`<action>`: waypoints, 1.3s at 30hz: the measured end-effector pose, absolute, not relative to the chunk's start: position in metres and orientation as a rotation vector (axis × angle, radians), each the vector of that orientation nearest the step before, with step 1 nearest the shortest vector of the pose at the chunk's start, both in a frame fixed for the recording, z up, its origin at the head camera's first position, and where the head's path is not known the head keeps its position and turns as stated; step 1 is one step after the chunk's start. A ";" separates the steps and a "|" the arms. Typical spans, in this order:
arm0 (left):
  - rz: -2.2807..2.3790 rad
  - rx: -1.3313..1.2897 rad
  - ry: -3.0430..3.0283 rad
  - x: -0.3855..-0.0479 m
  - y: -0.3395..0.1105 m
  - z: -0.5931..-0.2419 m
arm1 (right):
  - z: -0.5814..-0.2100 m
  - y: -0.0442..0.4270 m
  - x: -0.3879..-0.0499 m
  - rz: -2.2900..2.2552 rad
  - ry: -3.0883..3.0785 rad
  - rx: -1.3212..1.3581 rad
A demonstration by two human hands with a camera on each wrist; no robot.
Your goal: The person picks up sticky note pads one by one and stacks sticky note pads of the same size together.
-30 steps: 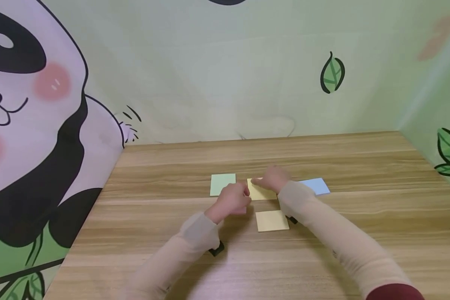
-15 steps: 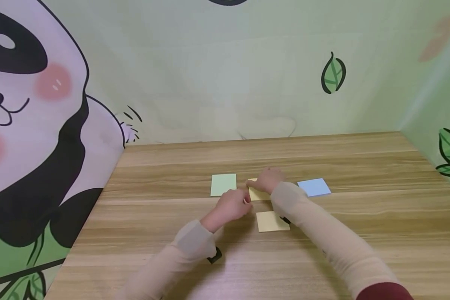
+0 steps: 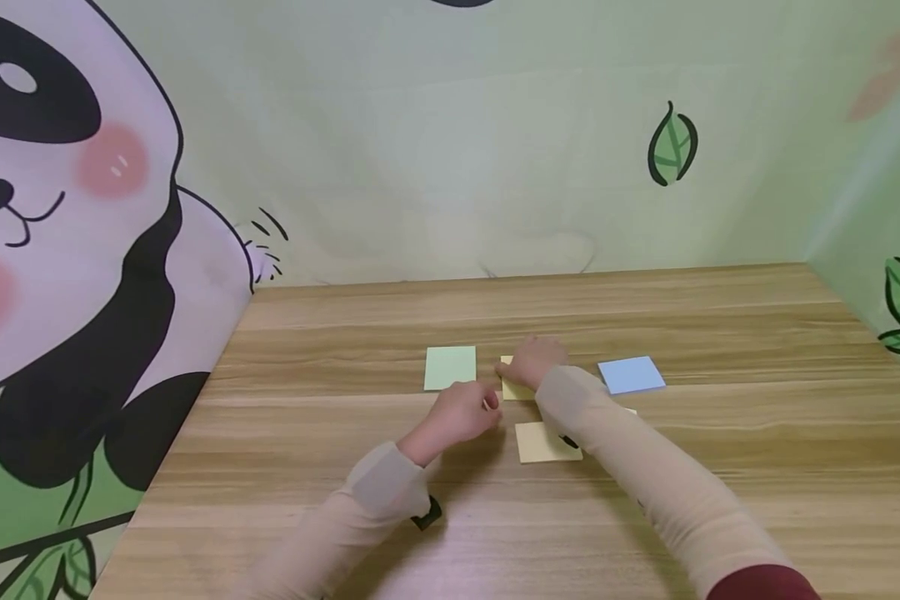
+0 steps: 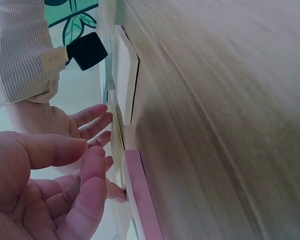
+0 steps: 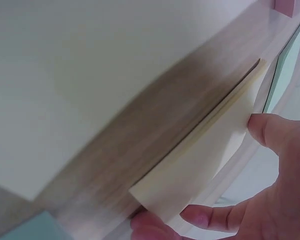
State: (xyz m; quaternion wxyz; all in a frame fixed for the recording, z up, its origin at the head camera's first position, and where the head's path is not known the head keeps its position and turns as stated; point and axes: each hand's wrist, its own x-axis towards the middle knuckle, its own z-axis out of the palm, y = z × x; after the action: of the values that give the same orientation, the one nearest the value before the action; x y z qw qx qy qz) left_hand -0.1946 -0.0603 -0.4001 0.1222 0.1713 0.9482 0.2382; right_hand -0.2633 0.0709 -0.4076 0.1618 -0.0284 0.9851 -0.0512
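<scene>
Fingers of the right hand (image 3: 536, 360) grip the yellow sticky-note pad (image 5: 215, 150) between the green pad (image 3: 450, 367) and blue pad (image 3: 632, 375); the empty left hand (image 3: 461, 412) curls loosely. Uneven pressure could skew the leaves (image 5: 212, 122); a dragging right sleeve (image 3: 645, 458) could nudge the cream pad (image 3: 536, 443).
</scene>
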 end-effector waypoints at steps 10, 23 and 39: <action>0.691 0.473 2.750 -0.194 -0.062 -0.402 | -0.413 0.070 -0.267 -0.193 2.831 -0.034; 0.701 0.483 2.746 -0.194 -0.065 -0.402 | -0.409 0.073 -0.271 -0.230 2.828 0.009; 0.719 0.478 2.738 -0.193 -0.069 -0.405 | -0.398 0.061 -0.271 -0.287 2.854 -0.077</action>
State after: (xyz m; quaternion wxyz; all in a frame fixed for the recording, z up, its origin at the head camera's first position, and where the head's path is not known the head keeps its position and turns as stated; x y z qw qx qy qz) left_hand -0.1931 -0.0688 -0.4046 0.1351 0.1652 0.9450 0.2480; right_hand -0.2711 0.0610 -0.3977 0.1355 -0.0264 0.9854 -0.0993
